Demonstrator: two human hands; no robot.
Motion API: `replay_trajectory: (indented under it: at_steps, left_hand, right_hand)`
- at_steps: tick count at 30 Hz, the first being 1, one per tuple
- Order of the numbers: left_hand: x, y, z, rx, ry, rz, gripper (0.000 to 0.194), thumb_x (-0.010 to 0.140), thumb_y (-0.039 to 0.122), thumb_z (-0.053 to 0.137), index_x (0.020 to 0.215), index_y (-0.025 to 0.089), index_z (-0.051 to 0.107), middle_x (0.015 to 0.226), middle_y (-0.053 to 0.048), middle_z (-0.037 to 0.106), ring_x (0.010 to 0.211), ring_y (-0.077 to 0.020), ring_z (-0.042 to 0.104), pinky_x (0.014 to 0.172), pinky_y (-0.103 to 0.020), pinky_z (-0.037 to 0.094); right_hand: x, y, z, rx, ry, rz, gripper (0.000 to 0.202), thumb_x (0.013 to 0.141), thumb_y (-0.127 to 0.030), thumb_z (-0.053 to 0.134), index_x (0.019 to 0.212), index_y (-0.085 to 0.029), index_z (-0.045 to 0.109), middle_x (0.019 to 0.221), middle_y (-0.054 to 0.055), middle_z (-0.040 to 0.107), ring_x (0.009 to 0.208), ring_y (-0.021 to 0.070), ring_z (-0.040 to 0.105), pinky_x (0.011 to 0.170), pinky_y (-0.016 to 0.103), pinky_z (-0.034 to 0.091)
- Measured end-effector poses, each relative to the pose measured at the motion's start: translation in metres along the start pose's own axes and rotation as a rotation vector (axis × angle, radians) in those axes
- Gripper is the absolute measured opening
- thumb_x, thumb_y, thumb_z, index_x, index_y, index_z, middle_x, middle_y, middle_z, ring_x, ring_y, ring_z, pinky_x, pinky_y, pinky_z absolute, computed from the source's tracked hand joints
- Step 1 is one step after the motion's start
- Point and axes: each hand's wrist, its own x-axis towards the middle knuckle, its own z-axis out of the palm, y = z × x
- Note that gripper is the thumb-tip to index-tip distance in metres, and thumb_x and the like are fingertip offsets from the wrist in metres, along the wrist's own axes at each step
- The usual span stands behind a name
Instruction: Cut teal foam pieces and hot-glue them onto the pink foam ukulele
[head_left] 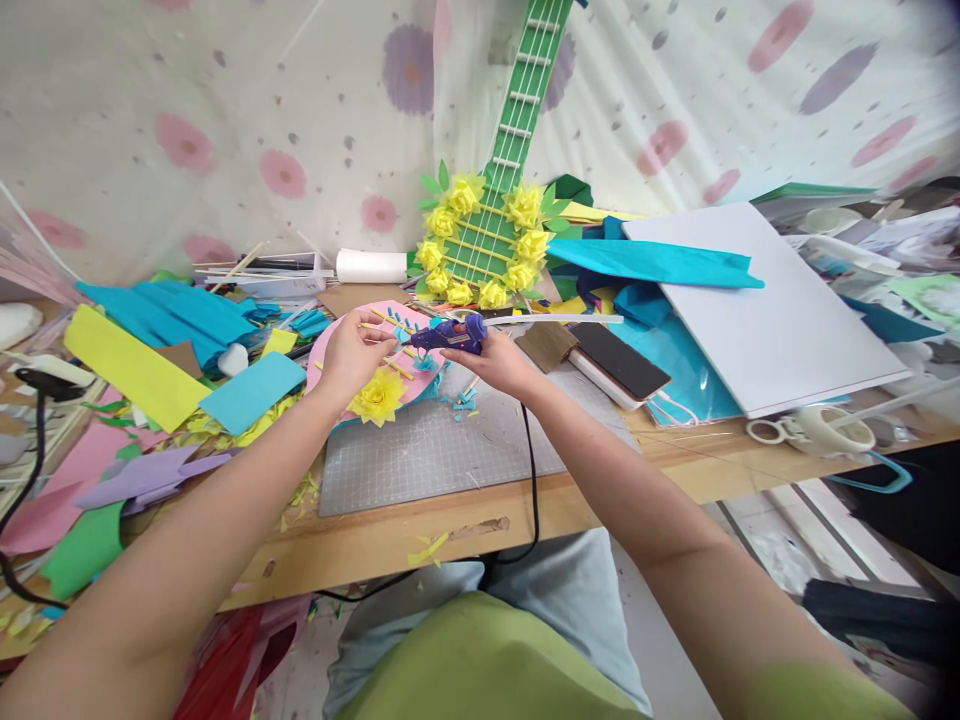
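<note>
My right hand is wrapped round a dark blue hot glue gun, its nozzle pointing left. A long white glue stick juts from the gun's back end. My left hand pinches a small light-blue paper piece close to the nozzle; whether they touch I cannot tell. Below both hands lies a pink paper shape with yellow sticks across it and small blue pieces near its top. A yellow paper flower sits on its lower part, and blue paper shows along its edge.
Behind stands a green paper guitar ringed with yellow flowers. A grey cutting mat lies beneath the work. Paper scraps crowd the left; a phone, white board and tape roll are right. A black cord hangs over the edge.
</note>
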Motion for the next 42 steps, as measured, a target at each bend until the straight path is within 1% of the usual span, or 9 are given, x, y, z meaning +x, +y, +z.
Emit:
replay_trajectory:
  at_steps: [7,16,22,27,31,33,36,39,42]
  left_hand:
    - [0.001,-0.002,0.001,-0.011,-0.006,-0.004,0.034,0.062,0.012,0.069,0.091,0.019,0.051,0.077,-0.001,0.065,0.070,-0.0157,0.065,0.060,-0.027,0.053]
    - [-0.002,0.003,0.001,-0.023,-0.003,-0.021,0.034,0.062,0.013,0.069,0.091,0.019,0.051,0.077,-0.001,0.065,0.071,-0.0156,0.065,0.060,-0.027,0.053]
    - [-0.003,0.006,0.002,-0.020,-0.011,-0.022,0.034,0.062,0.011,0.068,0.090,0.019,0.050,0.078,-0.002,0.066,0.072,-0.0157,0.066,0.057,-0.024,0.051]
    - [-0.003,0.006,0.002,-0.015,-0.010,-0.021,0.035,0.062,0.012,0.068,0.091,0.019,0.050,0.078,-0.001,0.068,0.071,-0.0154,0.066,0.059,-0.025,0.052]
    - [0.000,0.004,0.000,-0.015,0.006,-0.011,0.034,0.062,0.013,0.069,0.090,0.019,0.050,0.078,-0.001,0.068,0.072,-0.0163,0.066,0.056,-0.024,0.051]
    - [0.001,0.003,0.000,-0.041,0.011,-0.019,0.034,0.062,0.013,0.069,0.089,0.018,0.050,0.077,-0.001,0.067,0.071,-0.0162,0.066,0.055,-0.024,0.051]
    - [0.003,0.001,-0.002,-0.097,0.008,-0.048,0.033,0.061,0.013,0.069,0.088,0.018,0.050,0.077,-0.001,0.067,0.070,-0.0156,0.065,0.055,-0.025,0.051]
    - [0.003,-0.001,-0.005,-0.148,-0.003,-0.071,0.033,0.059,0.016,0.071,0.086,0.018,0.051,0.077,-0.002,0.067,0.072,-0.0162,0.065,0.056,-0.025,0.052]
    - [0.001,-0.002,-0.007,-0.161,0.015,-0.080,0.033,0.058,0.018,0.073,0.084,0.018,0.053,0.079,-0.002,0.067,0.074,-0.0163,0.065,0.058,-0.025,0.052]
  right_hand:
    - [0.001,0.002,-0.001,0.022,0.017,-0.024,0.035,0.076,-0.049,0.063,0.103,-0.027,0.069,0.099,0.002,0.070,0.096,0.0218,0.064,0.084,0.036,0.050]
    - [0.000,0.010,-0.005,-0.022,0.044,0.040,0.038,0.076,-0.052,0.062,0.101,-0.025,0.069,0.089,0.001,0.071,0.086,0.0202,0.064,0.077,0.033,0.050]
    - [-0.003,0.003,-0.006,-0.012,0.003,0.003,0.044,0.073,-0.054,0.063,0.104,-0.023,0.068,0.097,0.003,0.071,0.090,0.0216,0.064,0.081,0.035,0.049]
    - [-0.003,0.001,-0.004,-0.022,-0.007,-0.010,0.043,0.074,-0.053,0.062,0.105,-0.025,0.068,0.095,0.003,0.071,0.089,0.0211,0.064,0.081,0.035,0.050]
    - [-0.002,0.005,-0.005,-0.050,-0.014,-0.005,0.042,0.074,-0.053,0.063,0.105,-0.025,0.068,0.093,0.004,0.071,0.087,0.0218,0.064,0.079,0.036,0.050]
    - [-0.002,0.009,-0.009,-0.061,-0.002,-0.002,0.043,0.075,-0.053,0.062,0.105,-0.023,0.068,0.095,0.005,0.071,0.088,0.0225,0.065,0.079,0.036,0.049]
    - [-0.003,0.023,-0.018,-0.114,0.079,0.034,0.041,0.075,-0.051,0.062,0.103,-0.021,0.068,0.096,0.007,0.071,0.091,0.0243,0.065,0.080,0.038,0.049]
    - [-0.007,0.046,-0.027,-0.187,0.175,0.125,0.042,0.074,-0.052,0.062,0.099,-0.019,0.069,0.090,0.009,0.071,0.088,0.0265,0.065,0.079,0.040,0.049]
    - [-0.016,0.073,-0.031,-0.198,0.250,0.194,0.044,0.072,-0.052,0.064,0.097,-0.017,0.069,0.087,0.010,0.071,0.087,0.0276,0.065,0.077,0.040,0.049]
